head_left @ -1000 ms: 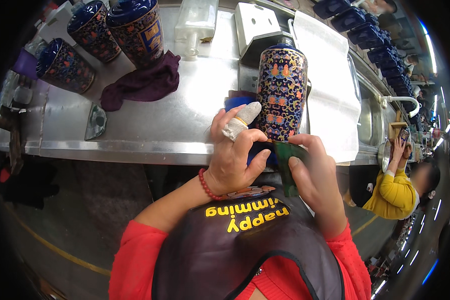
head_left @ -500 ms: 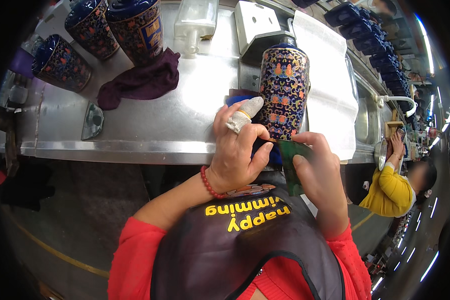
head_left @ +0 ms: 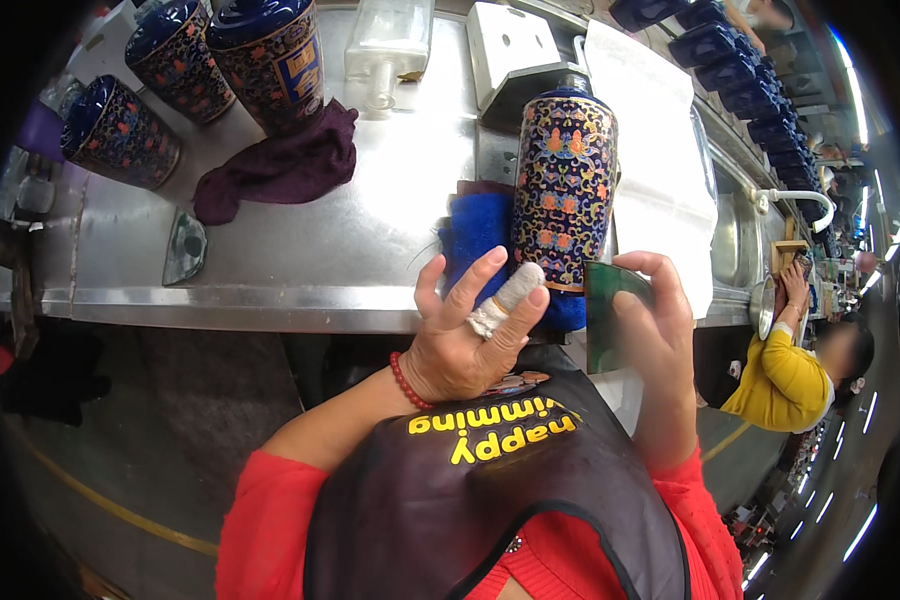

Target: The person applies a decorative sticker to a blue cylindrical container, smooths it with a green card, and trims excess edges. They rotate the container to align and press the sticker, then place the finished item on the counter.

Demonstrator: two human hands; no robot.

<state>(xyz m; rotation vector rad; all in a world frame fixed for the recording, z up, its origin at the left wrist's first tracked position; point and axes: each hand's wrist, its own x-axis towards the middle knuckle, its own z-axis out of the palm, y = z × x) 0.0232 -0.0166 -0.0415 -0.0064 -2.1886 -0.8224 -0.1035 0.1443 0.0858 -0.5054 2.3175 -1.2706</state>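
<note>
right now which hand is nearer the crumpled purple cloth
Left. The left hand is right of the crumpled purple cloth, toward the body; the right hand is farther right.

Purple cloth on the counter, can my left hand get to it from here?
Probably yes, with a stretch: your left hand is open and seems to hold nothing, and only the metal counter appears to lie between it and the purple cloth.
</note>
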